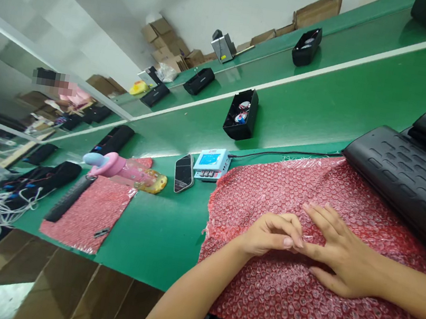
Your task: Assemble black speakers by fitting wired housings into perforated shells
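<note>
My left hand [271,235] is closed, with its thumb and fingertips pinched on the tip of one finger of my right hand. My right hand [337,252] lies palm down with its fingers spread, holding nothing. Both are over a sheet of red bubble wrap [279,303] on the green table. Beyond the wrap sits a small light-blue device [212,163] with a lit screen and a black cable. A phone [184,173] lies beside it. To the right, a long black plastic housing [414,179] rests on the wrap's far edge.
A pink bottle [126,172] lies across a second red bubble wrap sheet [93,211] at left. An opened black speaker box [241,114] stands on the green conveyor [334,97], with other black boxes further along. White cables [1,210] hang at far left, near a person [73,93].
</note>
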A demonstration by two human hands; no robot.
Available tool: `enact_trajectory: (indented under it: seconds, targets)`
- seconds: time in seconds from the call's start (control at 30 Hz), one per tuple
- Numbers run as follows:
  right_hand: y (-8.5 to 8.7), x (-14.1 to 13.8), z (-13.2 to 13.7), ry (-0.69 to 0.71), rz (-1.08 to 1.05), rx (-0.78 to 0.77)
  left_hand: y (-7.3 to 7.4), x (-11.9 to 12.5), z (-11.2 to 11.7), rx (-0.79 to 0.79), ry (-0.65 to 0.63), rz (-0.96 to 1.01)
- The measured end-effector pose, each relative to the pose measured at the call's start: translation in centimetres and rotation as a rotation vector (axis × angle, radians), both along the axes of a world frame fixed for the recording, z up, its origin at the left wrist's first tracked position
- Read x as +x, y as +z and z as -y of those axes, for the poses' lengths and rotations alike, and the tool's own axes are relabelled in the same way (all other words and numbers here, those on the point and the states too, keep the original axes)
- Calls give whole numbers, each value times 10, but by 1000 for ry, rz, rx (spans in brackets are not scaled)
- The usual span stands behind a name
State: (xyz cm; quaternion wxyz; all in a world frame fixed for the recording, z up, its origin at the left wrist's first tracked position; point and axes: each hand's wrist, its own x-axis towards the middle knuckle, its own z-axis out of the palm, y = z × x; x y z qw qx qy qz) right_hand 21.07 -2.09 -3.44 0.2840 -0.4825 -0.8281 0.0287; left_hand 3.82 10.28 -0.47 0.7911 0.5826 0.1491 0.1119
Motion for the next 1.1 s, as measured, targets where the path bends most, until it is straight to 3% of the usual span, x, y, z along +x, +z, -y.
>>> enact_trajectory:
  seconds: [0.13, 0.23, 0.33, 0.4, 0.6, 0.8, 1.1]
  targets:
    - [2, 5, -5, 36, -80, -48, -5, 5, 4, 73, 202, -17]
    - [8, 5, -10, 32, -310, -84, 3, 4, 10, 464, 392, -5]
    - [14, -4, -10, -35, -559, -241, 15, 2, 25, 954, 318, 72]
    - [16, -14, -6, -98, -679, -335, 21, 2, 36, 1066, 189, 126]
    - [16, -26, 4, -155, -848, -485, 20, 6, 49, 857, 81, 42]
    - [16, -18, -4, -40, -864, -455, 16, 8, 43, 587, 59, -39]
    - [19, -15, -4, -9, -817, -480, 13, 11, 46, 409, 71, -79]
